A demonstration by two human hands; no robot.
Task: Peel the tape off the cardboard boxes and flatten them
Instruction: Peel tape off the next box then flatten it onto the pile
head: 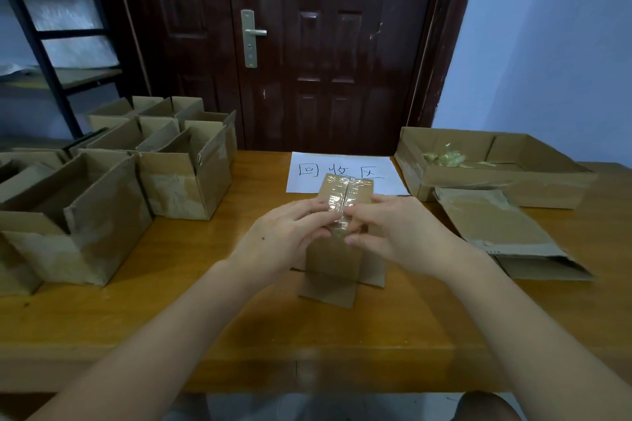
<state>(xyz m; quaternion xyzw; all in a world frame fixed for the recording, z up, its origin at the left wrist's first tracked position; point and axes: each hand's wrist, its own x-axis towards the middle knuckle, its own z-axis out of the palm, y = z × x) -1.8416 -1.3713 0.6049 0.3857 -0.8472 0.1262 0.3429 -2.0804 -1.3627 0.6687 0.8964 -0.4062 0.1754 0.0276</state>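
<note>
Both hands, L [287, 236] & R [393, 232], grip curled, pinching tape [338, 212] on box [342, 256].

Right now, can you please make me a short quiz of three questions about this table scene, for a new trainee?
1. True or false: the tape on the small box held by both hands is already fully removed.
2. Multiple choice: where do the open boxes waiting for work stand? A) at the left of the table B) on the floor C) on the shelf
3. Short answer: what lies in the shallow carton at the far right?

Key
1. False: shiny tape covers the top seam, and the left hand and right hand pick at it.
2. A
3. Crumpled wads of peeled tape.
</note>
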